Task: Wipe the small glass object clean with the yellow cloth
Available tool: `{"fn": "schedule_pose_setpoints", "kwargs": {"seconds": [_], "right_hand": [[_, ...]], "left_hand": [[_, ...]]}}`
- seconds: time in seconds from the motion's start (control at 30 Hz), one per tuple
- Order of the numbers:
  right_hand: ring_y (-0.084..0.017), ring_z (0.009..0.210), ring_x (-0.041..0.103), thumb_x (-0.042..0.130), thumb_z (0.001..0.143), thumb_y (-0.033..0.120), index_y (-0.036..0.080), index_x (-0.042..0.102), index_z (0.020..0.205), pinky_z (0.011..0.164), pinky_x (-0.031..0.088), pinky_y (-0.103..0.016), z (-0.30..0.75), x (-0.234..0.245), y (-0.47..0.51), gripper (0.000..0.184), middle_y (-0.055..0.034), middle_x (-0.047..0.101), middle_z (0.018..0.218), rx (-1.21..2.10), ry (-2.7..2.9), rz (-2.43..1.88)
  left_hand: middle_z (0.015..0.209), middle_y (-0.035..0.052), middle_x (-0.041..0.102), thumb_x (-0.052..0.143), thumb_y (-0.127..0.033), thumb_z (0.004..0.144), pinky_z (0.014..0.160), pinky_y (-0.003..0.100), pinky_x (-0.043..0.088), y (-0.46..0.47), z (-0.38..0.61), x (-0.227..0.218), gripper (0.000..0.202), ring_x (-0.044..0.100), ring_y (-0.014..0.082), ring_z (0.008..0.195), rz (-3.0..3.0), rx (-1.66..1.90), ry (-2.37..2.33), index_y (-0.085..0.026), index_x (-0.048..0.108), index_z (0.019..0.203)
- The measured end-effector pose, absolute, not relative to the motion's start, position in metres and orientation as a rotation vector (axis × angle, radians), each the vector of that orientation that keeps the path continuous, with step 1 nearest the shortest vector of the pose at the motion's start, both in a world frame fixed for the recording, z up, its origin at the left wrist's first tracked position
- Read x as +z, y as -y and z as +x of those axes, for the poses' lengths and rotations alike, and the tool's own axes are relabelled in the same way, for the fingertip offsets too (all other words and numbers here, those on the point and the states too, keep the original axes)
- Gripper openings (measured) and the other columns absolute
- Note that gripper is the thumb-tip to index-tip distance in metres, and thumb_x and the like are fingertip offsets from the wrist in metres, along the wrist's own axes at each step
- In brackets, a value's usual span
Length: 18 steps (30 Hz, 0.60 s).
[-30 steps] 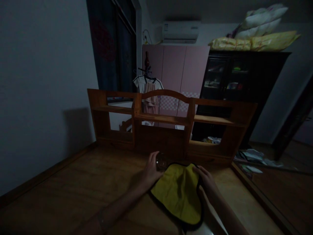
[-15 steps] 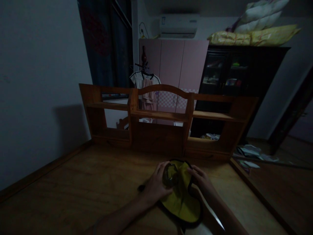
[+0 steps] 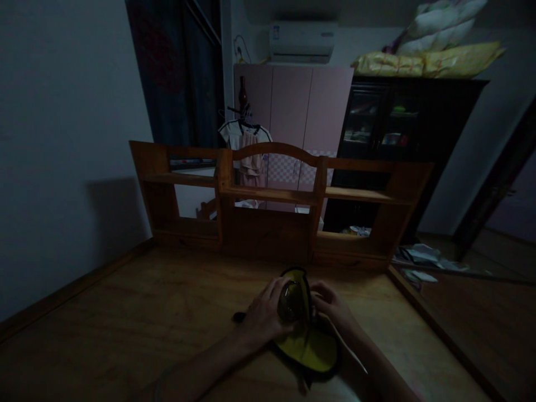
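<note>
A clear glass (image 3: pixel 291 303) is in the left hand (image 3: pixel 263 314), fingers curled round its side, against the yellow cloth (image 3: pixel 320 353), on the near side of the wooden shelf unit (image 3: pixel 268 235); the right hand (image 3: pixel 335 310) grips the cloth's dark edge. The shelf unit partly blocks the hanging clothes (image 3: pixel 251 164), pink wardrobe (image 3: pixel 288 111) and dark cabinet (image 3: pixel 439 125) behind it. Above it, farther back, an air conditioner (image 3: pixel 302 43) bears a label (image 3: pixel 276 32) too small to read.
</note>
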State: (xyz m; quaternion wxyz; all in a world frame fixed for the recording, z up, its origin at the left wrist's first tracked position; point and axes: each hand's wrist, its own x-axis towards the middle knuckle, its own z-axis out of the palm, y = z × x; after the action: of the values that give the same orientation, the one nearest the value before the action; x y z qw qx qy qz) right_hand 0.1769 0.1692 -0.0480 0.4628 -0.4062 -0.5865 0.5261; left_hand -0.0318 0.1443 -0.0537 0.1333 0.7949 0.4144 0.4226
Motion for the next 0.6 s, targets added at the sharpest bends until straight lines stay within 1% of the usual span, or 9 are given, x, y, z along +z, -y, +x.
{"fn": "schedule_pose_setpoints", "kwargs": {"seconds": [0.1,0.17,0.23,0.27,0.33,0.43,0.5,0.6], "right_hand": [[-0.013,0.059,0.058,0.077,0.068,0.046,0.020,0.060,0.090,0.051,0.044,-0.022,0.174,-0.057,-0.173,0.038,-0.0025,0.066,0.089,1.252,1.473,-0.998],[-0.015,0.068,0.062,0.077,0.068,0.044,0.021,0.060,0.097,0.055,0.048,-0.023,0.173,-0.061,-0.175,0.041,-0.0048,0.065,0.102,1.242,1.499,-0.981],[-0.019,0.083,0.065,0.076,0.069,0.043,0.021,0.060,0.104,0.065,0.051,-0.026,0.173,-0.062,-0.174,0.044,-0.0069,0.064,0.111,1.258,1.532,-0.971],[-0.021,0.087,0.066,0.075,0.071,0.043,0.021,0.060,0.108,0.069,0.052,-0.027,0.173,-0.061,-0.173,0.046,-0.0076,0.065,0.110,1.281,1.552,-0.976],[-0.024,0.087,0.067,0.071,0.074,0.044,0.019,0.060,0.112,0.071,0.053,-0.031,0.172,-0.057,-0.169,0.047,-0.0080,0.069,0.103,1.332,1.587,-0.999],[-0.027,0.089,0.067,0.068,0.078,0.042,0.017,0.064,0.107,0.076,0.053,-0.034,0.171,-0.050,-0.163,0.039,-0.0072,0.071,0.097,1.302,1.678,-0.987],[-0.027,0.095,0.065,0.065,0.080,0.039,0.018,0.066,0.103,0.084,0.051,-0.035,0.169,-0.047,-0.160,0.032,-0.0061,0.071,0.099,1.232,1.744,-0.929],[-0.026,0.101,0.062,0.061,0.083,0.033,0.019,0.064,0.110,0.093,0.047,-0.037,0.168,-0.046,-0.157,0.030,-0.0050,0.069,0.105,1.163,1.796,-0.857]], "left_hand": [[0.134,0.0073,0.047,0.081,-0.022,0.057,0.104,0.047,0.041,-0.143,-0.033,-0.054,0.093,0.045,0.0301,0.124,2.391,1.204,-1.187,-0.028,0.034,0.136],[0.136,0.0076,0.045,0.081,-0.024,0.059,0.106,0.046,0.040,-0.141,-0.034,-0.054,0.093,0.043,0.0299,0.126,2.448,1.164,-1.181,-0.028,0.032,0.138],[0.138,0.0079,0.044,0.079,-0.026,0.062,0.107,0.046,0.038,-0.139,-0.035,-0.052,0.092,0.042,0.0290,0.127,2.506,1.129,-1.168,-0.028,0.030,0.140],[0.138,0.0081,0.044,0.078,-0.026,0.064,0.107,0.045,0.038,-0.139,-0.036,-0.052,0.091,0.041,0.0286,0.128,2.537,1.118,-1.156,-0.027,0.029,0.141],[0.139,0.0086,0.043,0.078,-0.024,0.065,0.108,0.045,0.037,-0.137,-0.037,-0.050,0.092,0.041,0.0286,0.128,2.603,1.091,-1.125,-0.027,0.028,0.142],[0.139,0.0101,0.043,0.080,-0.026,0.063,0.108,0.047,0.037,-0.137,-0.038,-0.049,0.096,0.041,0.0299,0.128,2.699,1.042,-1.064,-0.025,0.026,0.142],[0.138,0.0109,0.043,0.083,-0.028,0.061,0.107,0.047,0.037,-0.137,-0.039,-0.049,0.099,0.041,0.0306,0.127,2.744,1.017,-1.028,-0.025,0.026,0.142],[0.137,0.0114,0.045,0.085,-0.028,0.058,0.106,0.046,0.039,-0.138,-0.039,-0.050,0.100,0.043,0.0305,0.125,2.773,1.003,-1.018,-0.025,0.028,0.141]]}}
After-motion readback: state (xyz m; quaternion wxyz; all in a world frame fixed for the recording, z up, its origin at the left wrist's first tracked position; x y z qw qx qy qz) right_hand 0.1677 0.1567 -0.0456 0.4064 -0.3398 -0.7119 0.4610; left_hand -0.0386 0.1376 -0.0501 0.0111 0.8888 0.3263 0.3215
